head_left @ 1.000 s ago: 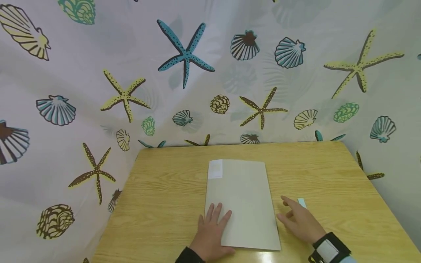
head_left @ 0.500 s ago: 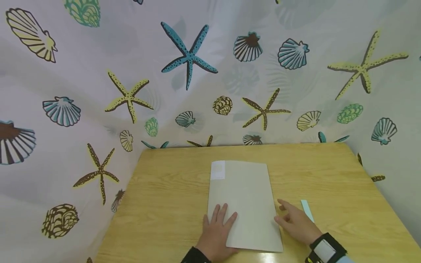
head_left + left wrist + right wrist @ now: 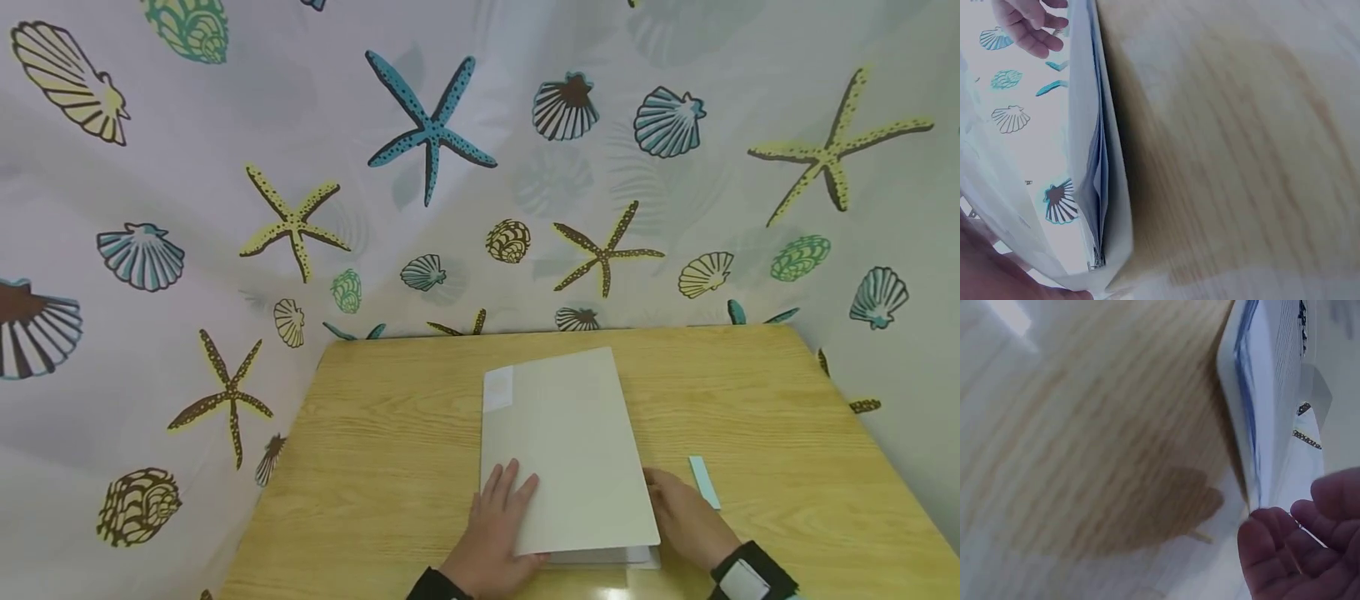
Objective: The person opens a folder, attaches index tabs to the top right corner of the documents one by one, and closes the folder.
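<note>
A pale folder [image 3: 562, 450] with a white label [image 3: 498, 389] at its top left lies on the table, its front cover raised along the right side. Sheets inside [image 3: 1100, 187] show at the edge in the left wrist view. My left hand [image 3: 491, 533] rests on the cover's lower left with fingers spread. At the right edge, my right hand [image 3: 690, 517] holds the raised cover; its fingertips are hidden behind it from above. The right wrist view has curled fingers [image 3: 1257, 544] at the folder's edge.
A light blue strip [image 3: 705, 483] lies on the wooden table [image 3: 780, 400], just right of my right hand. A white cloth [image 3: 420, 192] printed with shells and starfish hangs behind and beside the table.
My right hand has moved from above the table to the folder's right edge, and the cover has risen on that side. My left hand stays on the cover.
</note>
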Demonstrator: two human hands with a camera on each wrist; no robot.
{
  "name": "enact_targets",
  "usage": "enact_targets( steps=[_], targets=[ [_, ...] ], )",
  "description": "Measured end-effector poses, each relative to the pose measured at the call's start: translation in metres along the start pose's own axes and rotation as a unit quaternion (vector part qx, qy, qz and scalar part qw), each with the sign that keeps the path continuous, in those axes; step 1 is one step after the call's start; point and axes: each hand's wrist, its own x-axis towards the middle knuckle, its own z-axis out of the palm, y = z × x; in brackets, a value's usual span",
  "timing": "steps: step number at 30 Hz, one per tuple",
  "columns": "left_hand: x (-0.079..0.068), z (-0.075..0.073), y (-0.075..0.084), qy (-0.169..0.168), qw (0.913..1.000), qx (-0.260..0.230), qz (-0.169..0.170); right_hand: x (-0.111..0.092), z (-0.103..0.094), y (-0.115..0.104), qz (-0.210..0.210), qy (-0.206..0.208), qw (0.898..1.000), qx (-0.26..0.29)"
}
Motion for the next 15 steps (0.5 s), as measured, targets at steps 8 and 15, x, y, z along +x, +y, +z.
enact_targets(
  steps=[8,15],
  targets=[
    [0.002,-0.002,0.006,0.052,0.9941,-0.072,0.063,0.0,0.006,-0.013,-0.114,0.061,0.989,-0.067],
    [0.006,0.002,0.012,0.044,0.9892,-0.113,0.082,0.003,0.009,-0.029,-0.091,0.068,0.994,-0.007]
  ],
)
